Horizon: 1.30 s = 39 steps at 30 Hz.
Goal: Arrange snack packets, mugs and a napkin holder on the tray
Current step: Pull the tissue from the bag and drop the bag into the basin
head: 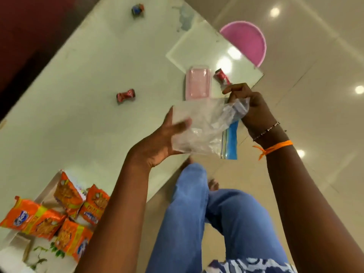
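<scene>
Both hands hold a clear plastic zip bag above the table's near edge. My left hand supports its lower left side with fingers spread against it. My right hand pinches the bunched upper right end; the bag's blue strip hangs below it. Several orange snack packets lie on a white tray with a leaf pattern at the bottom left. A pink rectangular container rests on the table beyond the bag. No mugs are visible.
A red wrapped candy lies mid-table, another red wrapper sits beside the pink container, and a blue-red one is far back. A white board and a pink round stool are at the right. My blue-jeaned legs are below.
</scene>
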### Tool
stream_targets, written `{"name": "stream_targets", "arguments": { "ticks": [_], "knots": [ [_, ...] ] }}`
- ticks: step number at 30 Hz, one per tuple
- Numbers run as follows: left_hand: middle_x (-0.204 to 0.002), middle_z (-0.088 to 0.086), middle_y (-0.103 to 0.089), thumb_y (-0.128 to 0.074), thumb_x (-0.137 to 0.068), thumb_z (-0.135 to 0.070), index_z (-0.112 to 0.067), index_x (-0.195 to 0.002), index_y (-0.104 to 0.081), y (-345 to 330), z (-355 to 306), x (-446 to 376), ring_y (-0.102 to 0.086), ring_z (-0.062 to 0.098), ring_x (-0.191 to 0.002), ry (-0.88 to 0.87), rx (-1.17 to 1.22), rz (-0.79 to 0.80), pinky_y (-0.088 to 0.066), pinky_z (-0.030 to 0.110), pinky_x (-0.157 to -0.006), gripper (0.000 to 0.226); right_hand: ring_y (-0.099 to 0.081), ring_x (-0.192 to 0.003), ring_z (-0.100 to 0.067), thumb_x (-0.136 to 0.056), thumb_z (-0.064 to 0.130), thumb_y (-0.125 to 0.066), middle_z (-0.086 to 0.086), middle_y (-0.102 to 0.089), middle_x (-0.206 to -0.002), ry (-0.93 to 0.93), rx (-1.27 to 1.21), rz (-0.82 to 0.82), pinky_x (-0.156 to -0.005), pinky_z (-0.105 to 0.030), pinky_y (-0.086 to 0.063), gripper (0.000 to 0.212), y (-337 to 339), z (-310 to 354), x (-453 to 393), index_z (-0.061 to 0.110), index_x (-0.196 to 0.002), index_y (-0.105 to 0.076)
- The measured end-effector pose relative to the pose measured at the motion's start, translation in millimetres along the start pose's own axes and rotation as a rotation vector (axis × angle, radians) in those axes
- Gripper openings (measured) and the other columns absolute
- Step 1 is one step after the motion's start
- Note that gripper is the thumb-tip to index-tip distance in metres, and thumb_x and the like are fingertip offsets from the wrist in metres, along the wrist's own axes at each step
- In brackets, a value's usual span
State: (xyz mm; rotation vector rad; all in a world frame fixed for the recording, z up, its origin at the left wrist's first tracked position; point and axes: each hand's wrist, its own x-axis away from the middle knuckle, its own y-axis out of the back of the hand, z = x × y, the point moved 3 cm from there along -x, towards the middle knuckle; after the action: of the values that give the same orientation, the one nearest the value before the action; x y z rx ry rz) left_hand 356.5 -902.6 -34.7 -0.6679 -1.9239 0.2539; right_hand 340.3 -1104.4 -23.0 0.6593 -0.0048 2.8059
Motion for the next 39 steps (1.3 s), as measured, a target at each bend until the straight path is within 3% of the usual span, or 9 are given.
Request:
{"name": "stream_targets", "arguments": {
  "ticks": [4,9,14,18,22,26,29,33,39],
  "knots": [
    [-0.139,0.003,-0.046,-0.064,-0.078,0.003,-0.045,-0.138,-0.025,-8.8,-42.7,-29.9,-0.056,0.017,-0.109,-0.273,-0.160,-0.178,-0.052,0.018,-0.057,0.086,-0.059,-0.086,-0.010,-0.088,-0.005,-0.040,0.003,-0.063,-0.092,-0.072,-0.250,-0.072,-0.077,-0.022,-0.051,0.028,17.2,3.6,-20.3,0.015,-0.097,-0.058],
    [-0.129,-0.030,-0.034,-0.067,-0.074,0.004,-0.040,-0.141,-0.021,-41.6,-84.7,-66.1,-0.041,0.002,-0.123,-0.496,-0.389,-0.286,-0.051,0.021,-0.089,0.092,-0.046,-0.120,-0.034,-0.092,0.041,-0.026,-0.008,-0.053,-0.122,-0.300,-0.553,-0.006,-0.109,-0.055,-0.028,0.046,32.9,-3.0,-30.3,0.017,-0.125,-0.048],
    [-0.148,-0.007,-0.031,-0.073,-0.073,-0.001,-0.028,-0.144,-0.019,-72.3,-108.2,-114.8,-0.029,-0.011,-0.116,-0.555,-0.550,-0.526,-0.033,-0.007,-0.083,0.093,-0.039,-0.130,-0.034,-0.053,0.055,-0.077,-0.023,-0.032,-0.146,-0.136,-0.375,0.046,-0.105,-0.057,-0.038,0.119,62.2,17.5,-67.8,0.007,-0.143,-0.015],
    [-0.142,-0.009,-0.036,-0.071,-0.074,-0.003,-0.032,-0.144,-0.017,-98.5,-123.1,-159.5,-0.032,-0.006,-0.113,-0.488,-0.600,-0.503,-0.035,-0.006,-0.076,0.093,-0.055,-0.113,-0.026,-0.076,0.012,-0.070,-0.012,-0.051,-0.126,-0.096,-0.165,-0.234,-0.092,-0.044,-0.051,0.063,97.7,12.0,-107.8,0.011,-0.129,-0.035],
    [-0.127,0.002,-0.045,-0.066,-0.080,-0.015,-0.034,-0.141,-0.029,-116.5,-147.0,-206.8,-0.051,0.011,-0.102,-0.308,-0.689,-0.443,-0.044,0.019,-0.085,0.074,-0.056,-0.087,-0.024,-0.082,-0.003,-0.059,-0.010,-0.059,-0.096,-0.105,-0.082,-0.524,-0.080,-0.040,-0.048,0.026,151.7,-1.0,-159.3,0.005,-0.106,-0.055],
    [-0.117,0.000,-0.055,-0.057,-0.085,-0.016,-0.030,-0.120,-0.053,-119.9,-171.0,-239.2,-0.053,0.013,-0.102,-0.272,-0.626,-0.495,-0.037,0.019,-0.079,0.038,-0.050,-0.085,-0.017,-0.079,0.003,-0.062,-0.001,-0.058,-0.089,-0.027,0.286,-0.582,-0.069,-0.020,-0.040,0.023,182.3,-11.2,-211.2,0.001,-0.101,-0.056],
    [-0.095,-0.015,-0.057,-0.054,-0.086,-0.016,-0.034,-0.106,-0.057,-114.2,-177.1,-249.6,-0.056,0.011,-0.096,-0.235,-0.589,-0.491,-0.040,0.018,-0.074,0.027,-0.056,-0.098,-0.025,-0.079,0.005,-0.060,-0.018,-0.062,-0.112,-0.081,0.434,-0.532,-0.082,-0.027,-0.043,0.037,183.3,-30.8,-245.4,-0.001,-0.115,-0.052],
    [-0.091,-0.021,-0.056,-0.054,-0.087,-0.017,-0.027,-0.111,-0.060,-105.3,-172.0,-250.6,-0.060,0.015,-0.100,-0.221,-0.558,-0.548,-0.049,0.035,-0.093,0.026,-0.051,-0.115,-0.034,-0.081,0.013,-0.062,-0.021,-0.052,-0.126,-0.198,0.583,-0.353,-0.093,-0.036,-0.041,0.049,167.2,-56.8,-280.3,0.000,-0.125,-0.043],
    [-0.106,-0.002,-0.062,-0.050,-0.090,-0.014,-0.023,-0.108,-0.061,-100.1,-159.4,-236.3,-0.061,0.020,-0.104,-0.255,-0.443,-0.594,-0.052,0.039,-0.092,0.023,-0.043,-0.126,-0.030,-0.083,0.018,-0.064,-0.019,-0.032,-0.142,-0.347,0.675,-0.097,-0.102,-0.028,-0.029,0.063,139.8,-70.4,-295.4,0.003,-0.136,-0.034]
  ]
}}
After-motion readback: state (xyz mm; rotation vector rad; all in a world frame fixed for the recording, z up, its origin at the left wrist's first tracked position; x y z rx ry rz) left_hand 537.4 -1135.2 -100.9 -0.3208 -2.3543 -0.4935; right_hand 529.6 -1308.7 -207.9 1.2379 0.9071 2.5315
